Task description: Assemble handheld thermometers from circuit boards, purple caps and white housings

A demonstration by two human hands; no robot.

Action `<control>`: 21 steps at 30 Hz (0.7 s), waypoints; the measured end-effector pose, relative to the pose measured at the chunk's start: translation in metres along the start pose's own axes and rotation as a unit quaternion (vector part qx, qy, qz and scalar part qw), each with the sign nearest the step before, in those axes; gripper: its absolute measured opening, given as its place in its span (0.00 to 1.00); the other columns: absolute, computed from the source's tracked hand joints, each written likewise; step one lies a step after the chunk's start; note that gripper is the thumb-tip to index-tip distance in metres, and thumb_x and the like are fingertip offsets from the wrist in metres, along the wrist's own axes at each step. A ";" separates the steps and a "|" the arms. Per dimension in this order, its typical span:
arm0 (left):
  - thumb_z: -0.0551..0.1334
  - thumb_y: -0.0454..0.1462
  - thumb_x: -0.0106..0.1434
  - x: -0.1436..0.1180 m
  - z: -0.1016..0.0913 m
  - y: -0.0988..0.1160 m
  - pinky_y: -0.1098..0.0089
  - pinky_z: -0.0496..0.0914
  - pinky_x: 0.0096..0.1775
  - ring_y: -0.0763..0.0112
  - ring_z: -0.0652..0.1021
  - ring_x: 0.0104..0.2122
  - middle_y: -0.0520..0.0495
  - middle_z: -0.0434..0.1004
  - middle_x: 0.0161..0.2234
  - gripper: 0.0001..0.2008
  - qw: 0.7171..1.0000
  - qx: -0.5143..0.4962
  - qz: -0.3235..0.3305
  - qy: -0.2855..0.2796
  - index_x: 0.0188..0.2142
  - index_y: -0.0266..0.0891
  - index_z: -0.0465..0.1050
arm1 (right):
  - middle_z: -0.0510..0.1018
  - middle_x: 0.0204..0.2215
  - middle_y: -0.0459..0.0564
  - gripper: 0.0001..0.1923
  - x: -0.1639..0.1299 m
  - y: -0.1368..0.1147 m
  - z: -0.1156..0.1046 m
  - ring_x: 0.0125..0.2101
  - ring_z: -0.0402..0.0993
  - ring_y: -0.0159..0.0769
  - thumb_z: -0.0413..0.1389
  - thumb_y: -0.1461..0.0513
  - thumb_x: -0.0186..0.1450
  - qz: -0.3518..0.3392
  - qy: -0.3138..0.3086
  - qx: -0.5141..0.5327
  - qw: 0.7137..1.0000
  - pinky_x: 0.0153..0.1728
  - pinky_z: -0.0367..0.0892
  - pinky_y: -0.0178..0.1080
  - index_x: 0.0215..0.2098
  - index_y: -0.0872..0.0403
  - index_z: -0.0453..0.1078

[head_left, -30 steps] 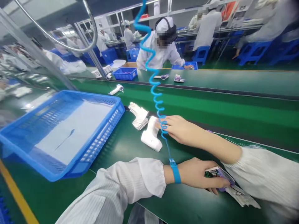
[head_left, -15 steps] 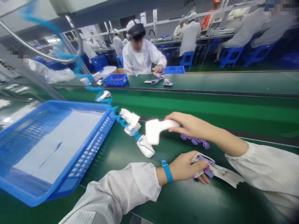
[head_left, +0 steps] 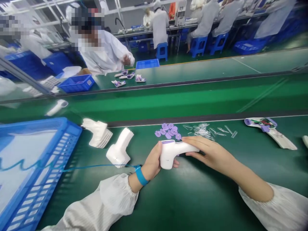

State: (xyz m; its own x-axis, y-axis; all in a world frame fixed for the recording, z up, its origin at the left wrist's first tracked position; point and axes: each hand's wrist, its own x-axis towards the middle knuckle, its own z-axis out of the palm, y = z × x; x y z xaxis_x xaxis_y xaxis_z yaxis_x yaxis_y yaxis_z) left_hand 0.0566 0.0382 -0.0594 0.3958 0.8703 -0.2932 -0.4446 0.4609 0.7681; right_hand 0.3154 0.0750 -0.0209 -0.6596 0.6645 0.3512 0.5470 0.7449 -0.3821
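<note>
A white gun-shaped plastic housing (head_left: 167,158) with a purple strip along its top edge is between my two hands, above the green work surface. My left hand (head_left: 154,160) is wrapped round its wide head end, the thumb up beside the purple strip and some fingertips showing below. At the narrow handle end, my right hand (head_left: 208,152) grips with the fingers over the top and the thumb underneath. Purple oval pieces (head_left: 168,130) lie just beyond the housing. Left of my hands sit loose white housing shells (head_left: 119,149) and a stack of white shells (head_left: 97,133).
Clear plastic pieces (head_left: 202,130) lie behind my right hand. An opened housing with wires (head_left: 270,131) rests at the right. At left stands a blue basket (head_left: 69,131), crossed by the blue wrist-strap cord (head_left: 96,166). A co-worker (head_left: 101,51) sits across the line.
My right hand has brought the white shell onto the purple-and-white part in my left hand, and both hands now hold them together. The view has swung to the right.
</note>
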 end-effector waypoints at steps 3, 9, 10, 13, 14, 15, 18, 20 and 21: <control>0.66 0.62 0.67 -0.005 0.000 -0.002 0.63 0.81 0.36 0.60 0.85 0.30 0.41 0.86 0.31 0.40 0.998 0.045 0.052 -0.007 0.61 0.32 0.66 | 0.83 0.59 0.57 0.23 -0.002 -0.001 0.007 0.56 0.83 0.48 0.58 0.56 0.78 0.009 0.014 -0.002 1.000 0.54 0.81 0.50 0.68 0.50 0.69; 0.71 0.49 0.70 -0.014 -0.001 0.004 0.65 0.82 0.38 0.63 0.86 0.34 0.42 0.86 0.35 0.28 0.994 0.093 0.062 -0.006 0.60 0.35 0.68 | 0.83 0.59 0.57 0.25 -0.004 -0.005 0.002 0.55 0.83 0.49 0.59 0.54 0.77 0.028 -0.001 0.066 0.997 0.54 0.80 0.50 0.69 0.48 0.70; 0.72 0.48 0.69 -0.015 0.000 0.006 0.65 0.82 0.39 0.63 0.86 0.35 0.41 0.87 0.37 0.27 0.992 0.102 0.071 -0.010 0.58 0.35 0.70 | 0.83 0.58 0.56 0.25 -0.004 -0.007 0.001 0.53 0.84 0.48 0.59 0.53 0.77 0.051 -0.010 0.095 0.994 0.52 0.81 0.48 0.69 0.48 0.71; 0.76 0.45 0.64 -0.019 0.002 0.011 0.66 0.81 0.40 0.62 0.87 0.36 0.41 0.87 0.40 0.26 0.988 0.127 0.083 -0.015 0.56 0.35 0.74 | 0.86 0.52 0.52 0.20 -0.001 -0.012 -0.005 0.47 0.85 0.45 0.62 0.50 0.74 0.142 -0.039 0.196 0.970 0.44 0.80 0.44 0.61 0.46 0.77; 0.77 0.45 0.63 -0.019 0.002 0.012 0.66 0.81 0.40 0.62 0.87 0.36 0.41 0.87 0.40 0.27 0.988 0.134 0.079 -0.012 0.56 0.35 0.75 | 0.87 0.50 0.50 0.19 0.000 -0.013 -0.007 0.46 0.85 0.45 0.63 0.49 0.73 0.171 -0.051 0.224 0.958 0.43 0.80 0.43 0.58 0.46 0.79; 0.77 0.45 0.63 -0.019 0.003 0.013 0.66 0.81 0.39 0.62 0.87 0.36 0.41 0.87 0.39 0.27 0.987 0.140 0.075 -0.009 0.55 0.35 0.76 | 0.87 0.49 0.50 0.18 0.002 -0.014 -0.009 0.46 0.85 0.45 0.64 0.48 0.72 0.195 -0.062 0.246 0.948 0.43 0.79 0.43 0.55 0.46 0.80; 0.76 0.48 0.64 -0.018 0.001 0.012 0.67 0.79 0.38 0.64 0.84 0.33 0.43 0.86 0.34 0.26 0.981 0.181 0.074 0.003 0.54 0.34 0.78 | 0.86 0.50 0.50 0.16 0.004 -0.012 -0.010 0.47 0.84 0.47 0.62 0.49 0.73 0.225 -0.089 0.269 0.932 0.44 0.78 0.45 0.53 0.47 0.79; 0.73 0.50 0.66 -0.017 -0.001 0.011 0.67 0.78 0.37 0.66 0.82 0.31 0.44 0.85 0.33 0.26 0.971 0.223 0.081 0.013 0.56 0.34 0.78 | 0.84 0.52 0.52 0.16 0.002 -0.008 -0.008 0.50 0.82 0.47 0.60 0.50 0.75 0.201 -0.093 0.254 0.942 0.49 0.77 0.48 0.56 0.47 0.77; 0.73 0.50 0.67 -0.017 -0.001 0.010 0.67 0.78 0.38 0.66 0.82 0.32 0.44 0.86 0.35 0.27 0.964 0.249 0.087 0.019 0.58 0.35 0.77 | 0.83 0.55 0.54 0.18 0.001 -0.007 -0.006 0.53 0.80 0.48 0.59 0.50 0.75 0.179 -0.086 0.238 0.951 0.52 0.76 0.50 0.59 0.47 0.74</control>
State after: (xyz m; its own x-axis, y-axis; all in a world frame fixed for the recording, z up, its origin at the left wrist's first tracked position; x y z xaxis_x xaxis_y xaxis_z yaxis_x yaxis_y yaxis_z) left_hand 0.0443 0.0282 -0.0475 0.3153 0.9372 -0.1489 -0.0571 0.1754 0.9828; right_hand 0.3140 0.0704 -0.0130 -0.5714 0.8207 -0.0028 0.4843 0.3344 -0.8085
